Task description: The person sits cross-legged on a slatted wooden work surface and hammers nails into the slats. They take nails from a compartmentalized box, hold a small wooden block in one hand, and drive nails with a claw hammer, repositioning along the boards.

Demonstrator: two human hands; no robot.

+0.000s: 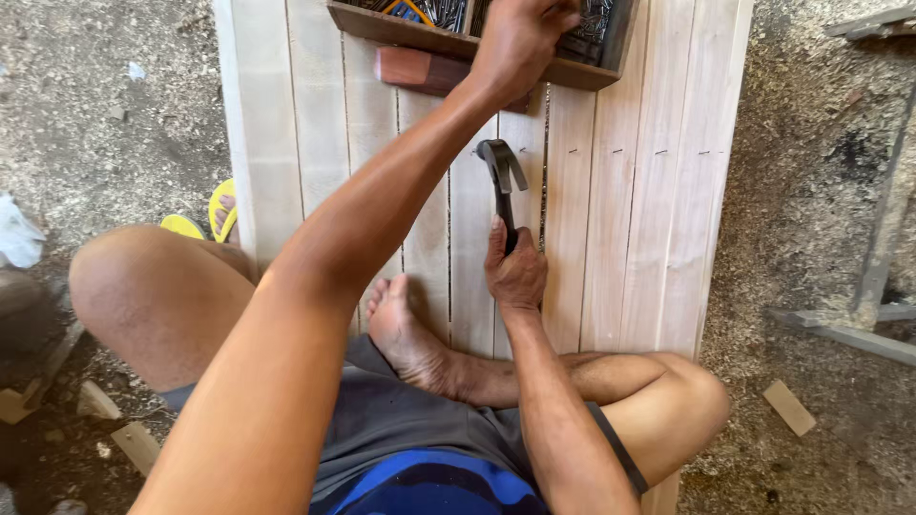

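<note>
Right hand point(515, 272) grips hammer point(503, 181) (upright).

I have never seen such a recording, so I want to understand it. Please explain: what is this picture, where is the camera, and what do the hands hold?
There is no machine here. A person wears one camera on the head, so you look down at their own arms and legs. The person sits on a panel of pale wooden boards, above ground covered in sawdust. The right hand holds a hammer whose head rests on the boards. The left hand reaches into a wooden tray of nails at the top; whether it has taken any is hidden. A yellow sandal lies beside the panel.
</note>
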